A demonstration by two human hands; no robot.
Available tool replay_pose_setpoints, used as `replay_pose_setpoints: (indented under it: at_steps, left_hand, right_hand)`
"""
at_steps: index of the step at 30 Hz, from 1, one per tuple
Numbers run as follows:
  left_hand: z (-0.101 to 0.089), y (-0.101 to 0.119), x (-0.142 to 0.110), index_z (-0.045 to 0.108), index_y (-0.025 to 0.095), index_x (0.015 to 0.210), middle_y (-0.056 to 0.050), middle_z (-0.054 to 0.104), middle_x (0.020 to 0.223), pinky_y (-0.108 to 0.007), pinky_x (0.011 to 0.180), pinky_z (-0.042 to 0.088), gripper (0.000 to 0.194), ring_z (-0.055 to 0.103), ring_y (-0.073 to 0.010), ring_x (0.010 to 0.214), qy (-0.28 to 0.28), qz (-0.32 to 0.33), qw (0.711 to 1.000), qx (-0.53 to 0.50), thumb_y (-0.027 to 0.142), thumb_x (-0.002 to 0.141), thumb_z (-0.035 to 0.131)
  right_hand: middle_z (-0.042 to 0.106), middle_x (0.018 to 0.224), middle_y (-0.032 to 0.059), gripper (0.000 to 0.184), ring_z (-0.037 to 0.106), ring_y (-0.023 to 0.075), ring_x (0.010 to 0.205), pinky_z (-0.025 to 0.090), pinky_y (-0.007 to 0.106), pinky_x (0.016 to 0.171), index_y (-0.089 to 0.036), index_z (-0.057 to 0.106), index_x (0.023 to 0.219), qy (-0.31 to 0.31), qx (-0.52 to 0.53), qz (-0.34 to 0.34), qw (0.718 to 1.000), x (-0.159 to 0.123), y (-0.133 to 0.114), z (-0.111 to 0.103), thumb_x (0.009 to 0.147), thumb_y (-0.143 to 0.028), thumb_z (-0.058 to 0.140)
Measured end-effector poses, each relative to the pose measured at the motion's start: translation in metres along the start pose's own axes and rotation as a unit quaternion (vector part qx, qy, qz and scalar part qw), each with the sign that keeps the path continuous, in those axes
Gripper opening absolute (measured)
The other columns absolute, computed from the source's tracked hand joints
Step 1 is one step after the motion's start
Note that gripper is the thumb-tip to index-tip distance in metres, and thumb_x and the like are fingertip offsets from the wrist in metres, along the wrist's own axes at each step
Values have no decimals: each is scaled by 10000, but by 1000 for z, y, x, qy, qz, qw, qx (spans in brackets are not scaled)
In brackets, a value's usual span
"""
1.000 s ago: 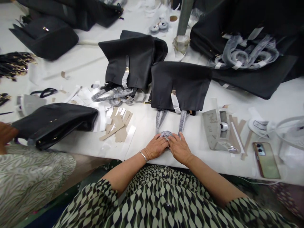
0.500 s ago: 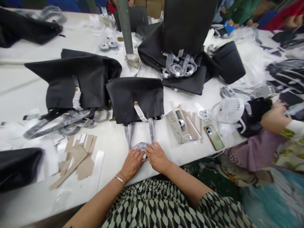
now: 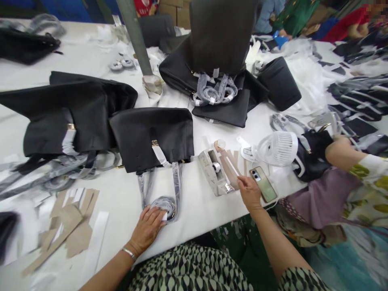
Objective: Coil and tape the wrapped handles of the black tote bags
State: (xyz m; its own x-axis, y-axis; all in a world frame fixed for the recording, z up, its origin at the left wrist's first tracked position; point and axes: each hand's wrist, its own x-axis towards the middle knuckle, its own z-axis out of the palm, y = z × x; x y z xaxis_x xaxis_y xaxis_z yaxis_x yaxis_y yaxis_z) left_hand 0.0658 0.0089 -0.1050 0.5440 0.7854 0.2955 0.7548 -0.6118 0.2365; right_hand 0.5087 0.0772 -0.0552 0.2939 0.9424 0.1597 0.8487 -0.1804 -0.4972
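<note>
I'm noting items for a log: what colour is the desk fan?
The fan is white, best seen in the current head view.

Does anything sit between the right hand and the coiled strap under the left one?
Only the plastic-wrapped handle, along the side of the coiled strap facing the right hand. The tape dispenser sits just off the direct path, beyond it.

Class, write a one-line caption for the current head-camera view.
Left hand on a coiled strap beside a black bag, right hand at brown strips near a phone.
</note>
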Motion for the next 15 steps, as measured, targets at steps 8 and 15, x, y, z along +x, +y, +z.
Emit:
replay_pose_setpoints:
  at_steps: [8,15]
  left_hand:
    - [1,-1,-3,587,204,1157,-60,671,1032,-450,1042,362,282,562,-231,1055,-46,5,997,66,298,899,521]
    - [0,-2,-3,590,195,1127,-66,663,1013,-456,1029,367,259,560,-238,1046,-60,8,995,75,291,895,528]
  right_hand:
    - [602,909,64,165,530,207,894,373,301,743,-183,603,932,-156,-229,-93,956,33,3,28,888,-304,500]
    - [610,932,65,239,553,209,854,369,323,742,-200,604,1024,-182,-266,-107,941,27,-7,23,912,-367,475]
